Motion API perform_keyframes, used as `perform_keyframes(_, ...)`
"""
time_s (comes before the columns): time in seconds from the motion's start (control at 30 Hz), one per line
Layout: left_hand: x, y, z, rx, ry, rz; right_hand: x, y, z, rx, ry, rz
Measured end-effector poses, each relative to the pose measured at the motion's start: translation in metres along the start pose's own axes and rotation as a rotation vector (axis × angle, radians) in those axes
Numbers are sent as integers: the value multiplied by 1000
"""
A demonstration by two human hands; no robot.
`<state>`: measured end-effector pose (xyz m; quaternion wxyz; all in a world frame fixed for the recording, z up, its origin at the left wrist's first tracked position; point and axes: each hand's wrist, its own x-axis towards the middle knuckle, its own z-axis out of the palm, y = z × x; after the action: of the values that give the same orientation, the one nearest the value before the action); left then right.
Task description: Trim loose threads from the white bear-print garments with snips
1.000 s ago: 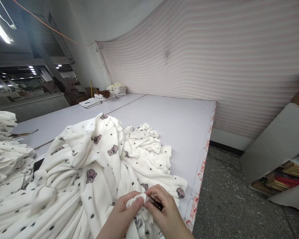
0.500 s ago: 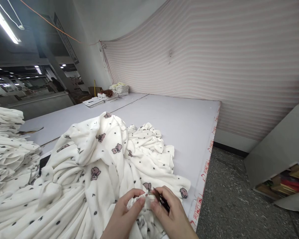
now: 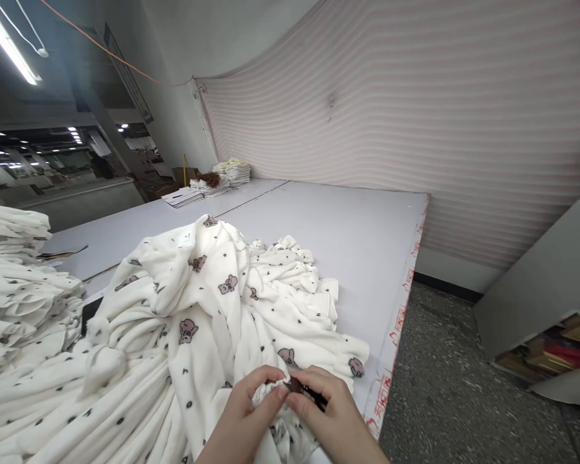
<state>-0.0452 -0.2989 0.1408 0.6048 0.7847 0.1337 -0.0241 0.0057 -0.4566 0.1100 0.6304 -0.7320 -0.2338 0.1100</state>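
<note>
Gathered white fabric printed with brown bears and small dark marks (image 3: pixel 207 303) lies heaped in front of me. At the heap's near edge, my left hand (image 3: pixel 251 406) pinches a bunched white edge of a garment (image 3: pixel 265 388) between thumb and fingers. Small dark thread snips (image 3: pixel 309 393) lie in my right hand (image 3: pixel 326 403), closed round them, with their tip at the fabric edge beside my left thumb. The palm and fingers hide most of the snips. Below the hands hangs more of the crumpled garment.
A second pile of the same white fabric (image 3: pixel 24 303) stands at the left. Paper stacks (image 3: pixel 232 174) sit at the far end of the pale table (image 3: pixel 348 225). Red-printed tape runs along the table's right edge (image 3: pixel 399 328). A grey cabinet (image 3: pixel 536 290) stands on the right.
The tip of the snips has moved left, to the fabric edge at my left thumb. Both hands have come closer together and now touch or nearly touch.
</note>
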Motion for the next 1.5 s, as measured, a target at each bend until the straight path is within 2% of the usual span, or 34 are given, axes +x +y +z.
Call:
perform_keyframes(0.17, -3, 9, -1, 50, -59, 32, -2, -4, -1, 54, -1, 1)
perform_keyframes(0.33, -4, 15, -1, 221, -104, 67, -2, -2, 8, 356, -78, 180)
perform_keyframes(0.4, -5, 14, -3, 282, -131, 116, -1, 2, 10, 416, -55, 230)
perform_keyframes(0.47, -7, 11, -13, 275, -100, 178, -3, 11, 5, 405, 1, 259)
perform_keyframes(0.53, -9, 7, -33, 119, 9, 201, -11, 25, -8, 274, 80, 240)
perform_keyframes(0.57, -9, 5, -46, -11, 74, 186, -16, 34, -16, 128, 124, 196)
perform_keyframes(0.63, -8, 4, -73, -294, 144, 142, -26, 53, -30, -336, 95, 68)
perform_keyframes(0.7, -7, 7, -93, -427, 100, 151, -32, 70, -39, -765, 33, -21)
perform_keyframes(0.77, -8, 11, -102, -292, 58, 161, -31, 83, -44, -972, 26, -52)
perform_keyframes(0.83, -12, 15, -99, 6, 25, 144, -24, 89, -48, -983, 53, -52)
perform_keyframes(0.93, -18, 16, -89, 329, -68, 99, -13, 87, -61, -694, 83, -17)
perform_keyframes(1.07, -17, 11, -82, 487, -198, 18, -6, 67, -77, -324, 105, 38)
perform_keyframes(1.17, -13, 5, -63, 536, -259, 23, -6, 48, -70, -70, 113, 107)
perform_keyframes(1.3, -11, -3, -15, 477, -244, 112, -9, 37, -33, 230, 75, 229)
perform_keyframes(1.37, -12, -7, 4, 455, -235, 200, -12, 38, -18, 326, 65, 262)
perform_keyframes(1.43, -12, -12, 12, 454, -177, 326, -14, 38, -14, 389, 104, 286)
perform_keyframes(1.5, -13, -17, 12, 453, -81, 450, -17, 35, -19, 362, 181, 274)
